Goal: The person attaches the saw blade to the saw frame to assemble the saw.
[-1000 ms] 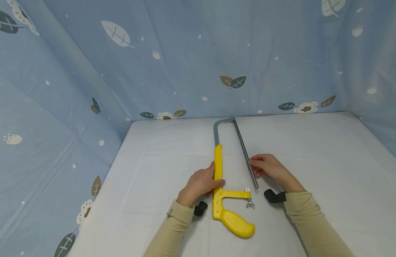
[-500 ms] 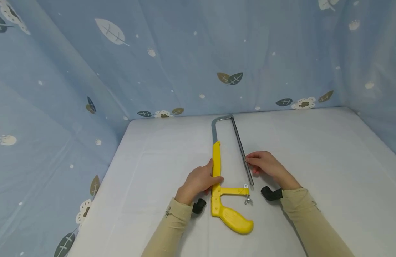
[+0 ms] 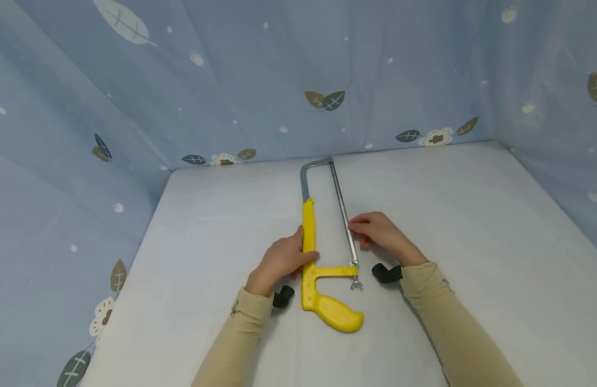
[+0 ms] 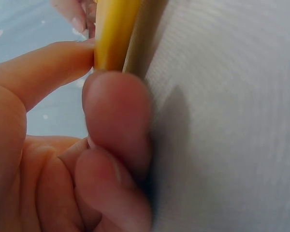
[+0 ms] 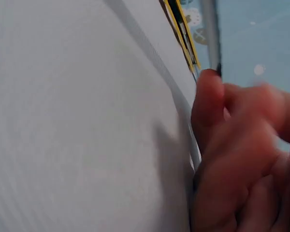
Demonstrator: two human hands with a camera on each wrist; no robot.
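Observation:
A hacksaw with a yellow frame and handle and a grey steel front bow lies in the middle of the white table, its handle toward me. My left hand grips the yellow back bar between thumb and fingers; the left wrist view shows that yellow bar pinched. On the other side my right hand pinches the thin saw blade near its middle. The blade's far end meets the bow tip, and its near end overlaps the post on the yellow cross arm. A wing nut hangs below that arm.
The white table reaches back to a blue patterned curtain, which also rises along the left and right sides. Black wrist mounts stick out by both sleeves.
The blade's near end, earlier apart from the post and right of it, now sits over it. Both hands keep their holds. The head view has shifted, so everything appears further up and left.

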